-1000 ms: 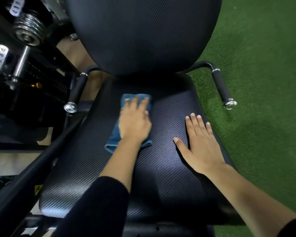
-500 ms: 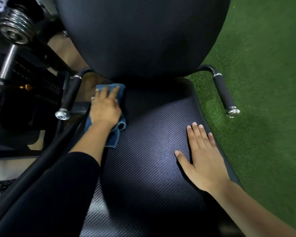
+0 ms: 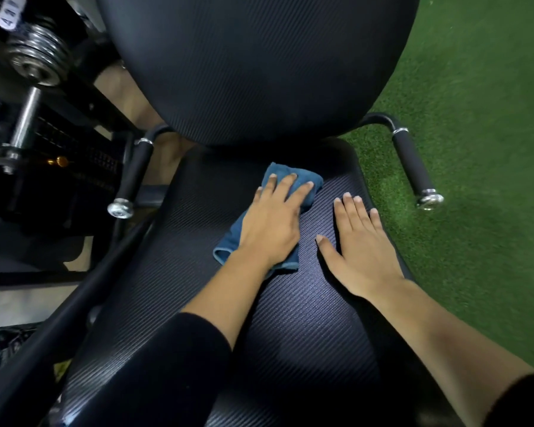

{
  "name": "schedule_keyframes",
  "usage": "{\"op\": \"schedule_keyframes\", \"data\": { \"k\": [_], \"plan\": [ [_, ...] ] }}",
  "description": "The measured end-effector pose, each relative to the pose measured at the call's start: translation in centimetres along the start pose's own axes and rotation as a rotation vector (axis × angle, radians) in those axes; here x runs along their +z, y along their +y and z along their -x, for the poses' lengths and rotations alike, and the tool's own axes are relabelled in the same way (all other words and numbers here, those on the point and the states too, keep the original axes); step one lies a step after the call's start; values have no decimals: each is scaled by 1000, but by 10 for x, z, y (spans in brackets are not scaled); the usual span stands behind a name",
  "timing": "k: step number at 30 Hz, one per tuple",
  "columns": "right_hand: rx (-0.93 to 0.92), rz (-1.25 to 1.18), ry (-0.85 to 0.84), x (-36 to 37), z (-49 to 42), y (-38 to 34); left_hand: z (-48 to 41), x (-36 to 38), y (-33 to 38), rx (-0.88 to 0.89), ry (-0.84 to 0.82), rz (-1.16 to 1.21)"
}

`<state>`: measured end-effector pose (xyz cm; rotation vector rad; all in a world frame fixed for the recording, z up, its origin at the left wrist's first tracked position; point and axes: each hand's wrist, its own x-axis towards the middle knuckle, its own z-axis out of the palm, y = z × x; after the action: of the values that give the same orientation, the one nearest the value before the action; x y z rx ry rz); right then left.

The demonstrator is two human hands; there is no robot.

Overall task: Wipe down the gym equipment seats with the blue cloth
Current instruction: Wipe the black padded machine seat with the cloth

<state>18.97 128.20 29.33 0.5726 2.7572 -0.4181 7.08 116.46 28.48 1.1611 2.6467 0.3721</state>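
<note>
On the far left sit shiny metal weights (image 3: 34,57). Next comes a black handle (image 3: 133,174). In the middle, the blue cloth (image 3: 228,241) lies on the black seat (image 3: 305,318), near the back, just below the big backrest (image 3: 259,63). The left hand (image 3: 272,223) lies flat on the cloth, fingers straight, pressing it down. The cloth looks soft, light and floppy, so it may bunch up. A flat palm on its middle should slide it well. The right hand (image 3: 361,245) rests flat on the seat beside the cloth, fingers straight, holding nothing. Then comes another handle (image 3: 413,167) and the green floor (image 3: 490,149).
</note>
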Motion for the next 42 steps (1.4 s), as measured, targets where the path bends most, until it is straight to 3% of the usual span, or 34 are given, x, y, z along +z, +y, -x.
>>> {"op": "schedule_keyframes", "data": {
  "k": [3,8,12,14,18,21,24,28,32,34,39,42],
  "plan": [
    [-30,-15,18,3,2,5,3,-7,-36,-61,7,-45],
    [-25,-20,29,5,3,5,17,-20,-103,-493,166,-85],
    [-18,-14,44,6,3,5,11,-18,-78,-762,163,-72],
    [-19,-5,53,8,3,6,7,-14,-51,-678,133,-70],
    [-22,9,67,10,3,8,28,-3,3,-202,64,18],
    [-28,9,73,11,3,8,44,-7,5,-59,22,52],
    [-35,-11,74,10,3,9,48,-15,-30,-119,47,-23],
    [-18,-20,67,10,8,9,68,-27,-79,-458,137,-51],
    [1,-14,66,11,19,6,72,-26,-67,-645,142,-57],
    [1,-15,67,11,28,5,71,-24,-45,-608,145,-41],
    [9,-16,66,12,45,4,101,-15,17,-310,49,65],
    [33,-11,40,12,56,-1,119,-18,32,-302,29,157]
  ]
}}
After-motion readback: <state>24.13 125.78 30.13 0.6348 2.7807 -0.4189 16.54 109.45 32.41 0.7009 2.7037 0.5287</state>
